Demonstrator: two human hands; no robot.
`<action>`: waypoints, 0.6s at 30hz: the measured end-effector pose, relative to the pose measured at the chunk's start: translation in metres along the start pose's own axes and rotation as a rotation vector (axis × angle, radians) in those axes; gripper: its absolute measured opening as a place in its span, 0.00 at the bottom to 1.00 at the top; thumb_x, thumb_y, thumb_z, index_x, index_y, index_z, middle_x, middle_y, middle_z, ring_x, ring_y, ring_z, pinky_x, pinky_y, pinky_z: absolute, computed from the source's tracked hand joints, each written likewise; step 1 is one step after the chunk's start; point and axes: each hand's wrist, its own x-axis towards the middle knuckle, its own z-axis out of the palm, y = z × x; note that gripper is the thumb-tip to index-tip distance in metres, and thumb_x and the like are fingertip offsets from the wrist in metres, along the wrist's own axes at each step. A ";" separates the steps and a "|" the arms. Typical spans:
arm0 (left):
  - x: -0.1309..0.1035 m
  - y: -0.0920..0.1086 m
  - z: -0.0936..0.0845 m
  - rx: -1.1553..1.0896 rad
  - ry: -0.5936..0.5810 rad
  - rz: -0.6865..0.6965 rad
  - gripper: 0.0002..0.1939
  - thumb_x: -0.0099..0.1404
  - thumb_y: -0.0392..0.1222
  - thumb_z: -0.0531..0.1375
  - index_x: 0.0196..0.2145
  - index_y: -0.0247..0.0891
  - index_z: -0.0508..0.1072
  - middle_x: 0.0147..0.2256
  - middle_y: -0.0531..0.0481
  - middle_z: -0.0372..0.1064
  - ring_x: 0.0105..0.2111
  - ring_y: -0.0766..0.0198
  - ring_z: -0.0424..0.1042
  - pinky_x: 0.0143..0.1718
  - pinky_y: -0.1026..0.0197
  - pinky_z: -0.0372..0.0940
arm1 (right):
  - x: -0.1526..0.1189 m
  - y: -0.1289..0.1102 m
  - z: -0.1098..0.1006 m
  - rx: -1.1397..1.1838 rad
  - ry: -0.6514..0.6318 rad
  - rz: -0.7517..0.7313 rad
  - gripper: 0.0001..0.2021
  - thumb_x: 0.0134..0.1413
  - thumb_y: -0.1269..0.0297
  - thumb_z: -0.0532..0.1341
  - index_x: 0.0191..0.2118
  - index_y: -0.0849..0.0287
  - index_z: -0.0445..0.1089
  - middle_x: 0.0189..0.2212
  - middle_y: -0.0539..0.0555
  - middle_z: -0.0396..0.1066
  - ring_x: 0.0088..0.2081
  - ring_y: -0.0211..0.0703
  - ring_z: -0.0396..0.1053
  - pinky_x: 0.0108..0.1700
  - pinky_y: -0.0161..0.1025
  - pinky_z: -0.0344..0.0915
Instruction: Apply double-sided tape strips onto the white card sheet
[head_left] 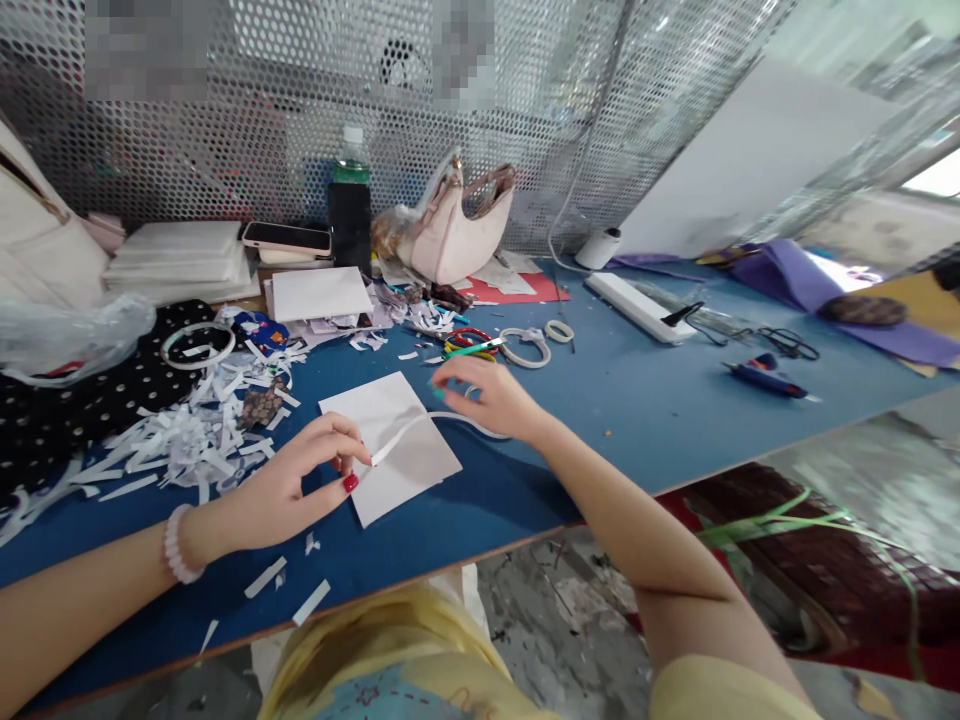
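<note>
My left hand (300,475), with a red thumbnail and a beaded bracelet, reaches over the left side of a stack of white paper sheets (409,460). Its thumb is apart from the forefinger, whose tip meets the end of a narrow white strip (397,437). That strip crosses the paper and curves right onto the table, under my right hand (487,395). The right fingers are curled in towards the thumb just past the paper's far right edge; whether anything lies between them is hidden. Part of a small ring shows behind this hand.
White paper scraps (180,430) cover the left of the blue table (622,400). Behind my right hand lie scissors (472,345) and a white ring (525,347). A pale handbag (469,230) stands at the back; a blue glue gun (769,378) lies right.
</note>
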 end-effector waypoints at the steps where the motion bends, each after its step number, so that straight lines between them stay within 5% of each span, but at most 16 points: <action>1: 0.000 0.000 0.000 0.006 0.004 -0.005 0.12 0.68 0.33 0.52 0.46 0.44 0.69 0.48 0.48 0.64 0.43 0.65 0.70 0.47 0.63 0.69 | 0.002 -0.010 0.005 0.075 -0.023 -0.093 0.07 0.62 0.67 0.56 0.42 0.60 0.70 0.39 0.57 0.76 0.41 0.43 0.73 0.43 0.39 0.69; 5: -0.001 -0.002 0.000 -0.003 0.019 -0.007 0.13 0.67 0.33 0.52 0.46 0.44 0.70 0.48 0.47 0.65 0.47 0.63 0.70 0.48 0.62 0.68 | 0.009 -0.041 0.019 0.234 -0.048 -0.274 0.08 0.63 0.64 0.59 0.45 0.60 0.69 0.39 0.58 0.75 0.43 0.42 0.72 0.45 0.40 0.70; 10: -0.001 -0.002 -0.002 -0.035 0.038 0.008 0.13 0.68 0.33 0.53 0.46 0.46 0.70 0.47 0.49 0.64 0.47 0.65 0.70 0.49 0.63 0.67 | 0.016 -0.050 0.024 0.268 -0.005 -0.354 0.04 0.64 0.68 0.59 0.41 0.60 0.70 0.32 0.55 0.75 0.37 0.40 0.72 0.40 0.38 0.70; 18: 0.006 -0.002 -0.002 0.079 0.206 -0.138 0.11 0.69 0.39 0.51 0.40 0.42 0.74 0.40 0.48 0.68 0.40 0.61 0.72 0.41 0.60 0.69 | 0.015 -0.046 0.023 0.289 0.132 -0.254 0.04 0.62 0.72 0.59 0.39 0.61 0.71 0.30 0.55 0.74 0.30 0.36 0.69 0.30 0.31 0.68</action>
